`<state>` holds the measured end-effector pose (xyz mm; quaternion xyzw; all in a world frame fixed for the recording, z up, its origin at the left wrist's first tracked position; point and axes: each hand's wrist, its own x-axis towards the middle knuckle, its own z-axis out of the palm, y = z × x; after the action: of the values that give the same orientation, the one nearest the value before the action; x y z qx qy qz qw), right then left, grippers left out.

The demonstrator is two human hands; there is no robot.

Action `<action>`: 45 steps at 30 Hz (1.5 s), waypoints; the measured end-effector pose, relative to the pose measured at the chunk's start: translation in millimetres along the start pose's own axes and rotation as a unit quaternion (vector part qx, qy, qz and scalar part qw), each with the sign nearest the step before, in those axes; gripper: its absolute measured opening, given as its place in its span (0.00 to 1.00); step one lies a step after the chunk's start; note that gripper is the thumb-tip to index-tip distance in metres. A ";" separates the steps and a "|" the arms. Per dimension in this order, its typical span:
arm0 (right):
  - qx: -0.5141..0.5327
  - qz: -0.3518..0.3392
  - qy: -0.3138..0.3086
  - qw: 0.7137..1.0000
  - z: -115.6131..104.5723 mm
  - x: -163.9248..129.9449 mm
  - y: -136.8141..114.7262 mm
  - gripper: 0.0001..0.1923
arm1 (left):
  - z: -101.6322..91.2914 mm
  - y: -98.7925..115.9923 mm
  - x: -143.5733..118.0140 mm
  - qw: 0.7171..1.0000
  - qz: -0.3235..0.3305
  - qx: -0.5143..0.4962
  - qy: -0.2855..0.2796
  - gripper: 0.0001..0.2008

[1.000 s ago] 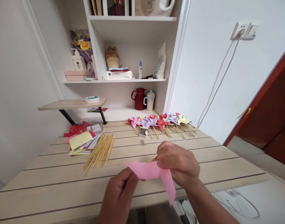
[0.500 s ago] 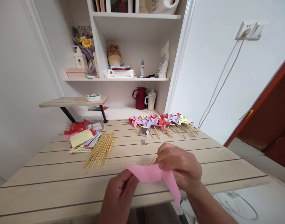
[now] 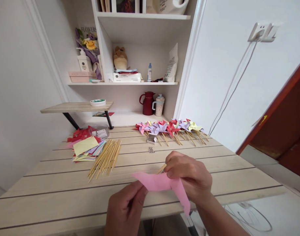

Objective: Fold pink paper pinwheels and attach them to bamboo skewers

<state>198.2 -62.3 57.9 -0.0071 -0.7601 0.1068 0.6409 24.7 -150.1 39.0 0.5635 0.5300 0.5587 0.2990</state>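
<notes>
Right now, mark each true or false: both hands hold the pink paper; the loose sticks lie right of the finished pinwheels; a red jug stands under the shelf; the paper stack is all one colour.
1. Both hands hold the pink paper. True: the left hand and right hand each pinch the pink paper.
2. The loose sticks lie right of the finished pinwheels. False: the sticks lie left of the pinwheels.
3. A red jug stands under the shelf. True: red jug.
4. The paper stack is one colour. False: the paper stack is mixed.
</notes>
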 end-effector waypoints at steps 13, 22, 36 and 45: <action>0.004 0.017 0.000 1.000 2.7 -4.0 -0.9 0.04 | 3.8 -13.0 -4.5 0.998 0.051 0.023 0.029 0.15; 0.036 0.047 0.010 0.998 3.0 -10.4 1.0 0.06 | 3.8 -10.0 -6.2 0.998 0.052 0.028 0.036 0.17; 0.036 0.061 0.018 0.997 2.8 -11.8 -0.9 0.04 | -1.6 -34.8 -2.6 0.939 0.274 0.200 0.052 0.13; 0.044 0.069 0.025 0.996 2.9 -13.4 -2.1 0.02 | -9.8 -4.1 1.9 0.799 0.475 0.354 0.105 0.07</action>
<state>198.1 -66.8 44.8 -0.0339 -0.7365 0.1833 0.6502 14.0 -149.7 37.7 0.7493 0.3844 0.4599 -0.2814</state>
